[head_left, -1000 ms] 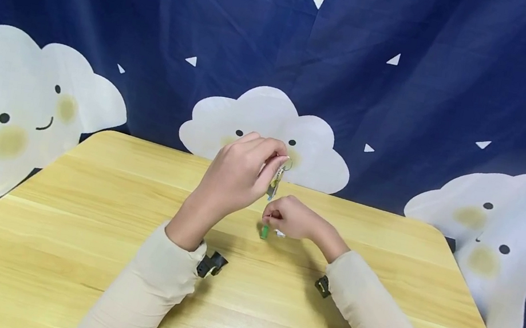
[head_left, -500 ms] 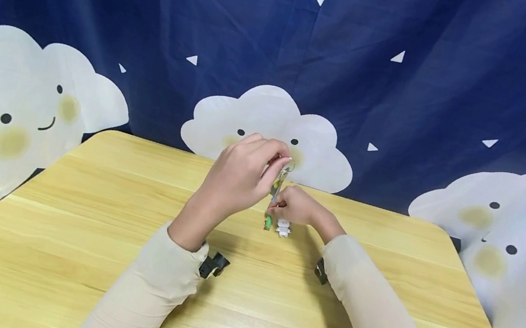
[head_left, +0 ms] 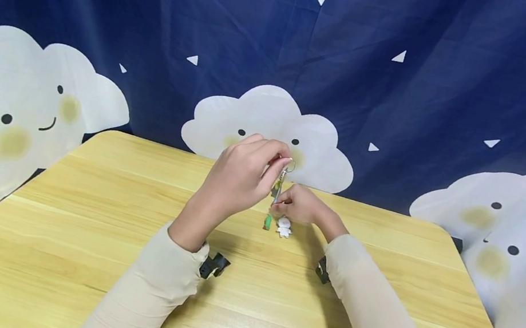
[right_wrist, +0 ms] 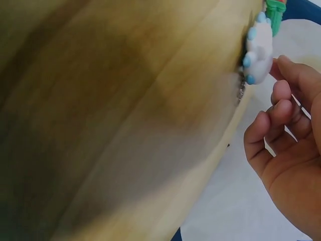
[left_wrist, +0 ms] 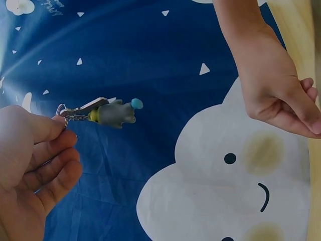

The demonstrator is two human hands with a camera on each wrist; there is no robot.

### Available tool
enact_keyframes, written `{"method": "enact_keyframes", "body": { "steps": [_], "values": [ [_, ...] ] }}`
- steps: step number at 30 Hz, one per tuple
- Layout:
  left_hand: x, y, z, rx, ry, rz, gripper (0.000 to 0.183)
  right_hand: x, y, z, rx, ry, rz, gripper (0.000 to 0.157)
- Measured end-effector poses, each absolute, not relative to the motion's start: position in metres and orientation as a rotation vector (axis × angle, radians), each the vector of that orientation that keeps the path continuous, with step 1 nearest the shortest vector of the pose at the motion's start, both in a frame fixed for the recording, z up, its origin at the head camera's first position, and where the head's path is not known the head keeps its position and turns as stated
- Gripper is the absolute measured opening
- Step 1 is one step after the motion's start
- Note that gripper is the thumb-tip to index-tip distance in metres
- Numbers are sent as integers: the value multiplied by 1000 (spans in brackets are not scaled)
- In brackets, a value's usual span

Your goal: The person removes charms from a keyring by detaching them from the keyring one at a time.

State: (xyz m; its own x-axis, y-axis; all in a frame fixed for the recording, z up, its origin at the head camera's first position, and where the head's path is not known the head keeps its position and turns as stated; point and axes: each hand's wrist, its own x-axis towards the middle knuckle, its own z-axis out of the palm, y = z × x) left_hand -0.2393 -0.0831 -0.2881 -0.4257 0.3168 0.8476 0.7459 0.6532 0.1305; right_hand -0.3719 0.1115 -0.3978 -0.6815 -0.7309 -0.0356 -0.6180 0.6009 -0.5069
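My left hand [head_left: 242,175], raised over the table, pinches the ring of a keychain [left_wrist: 111,113] between thumb and forefinger. From its short chain and metal clasp hangs a small grey figure with a yellow neck and a light blue tip. Lower down, my right hand [head_left: 300,204] has thumb and forefinger together just above a green figure keychain [head_left: 267,221], pinching its upper end. Beside it a white figure keychain [head_left: 283,227] lies on the table, light blue bumps along its edge in the right wrist view. That view hides the right fingertips behind the white figure.
The wooden table [head_left: 86,250] has its far edge just beyond the hands. Behind hangs a dark blue curtain [head_left: 265,25] with white clouds and triangles. A black wrist camera [head_left: 214,265] sits at the left cuff, another [head_left: 322,270] at the right.
My right hand has moved slightly away with the green figure, which now stands farther back beside the white one. The white figure has come into fuller view. My left hand has hardly moved.
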Motion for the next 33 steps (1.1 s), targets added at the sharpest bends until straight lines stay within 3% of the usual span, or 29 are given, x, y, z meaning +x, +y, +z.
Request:
{"method": "enact_keyframes", "body": {
  "steps": [21,33],
  "values": [
    [-239,-85,-290,-815,-2050,-642,6,-318,136,-325,-1170,2819,-938,15],
    [-238,-82,-289,-819,-2053,-647,6,-274,140,-298,-1415,2918,-948,14]
  ]
}}
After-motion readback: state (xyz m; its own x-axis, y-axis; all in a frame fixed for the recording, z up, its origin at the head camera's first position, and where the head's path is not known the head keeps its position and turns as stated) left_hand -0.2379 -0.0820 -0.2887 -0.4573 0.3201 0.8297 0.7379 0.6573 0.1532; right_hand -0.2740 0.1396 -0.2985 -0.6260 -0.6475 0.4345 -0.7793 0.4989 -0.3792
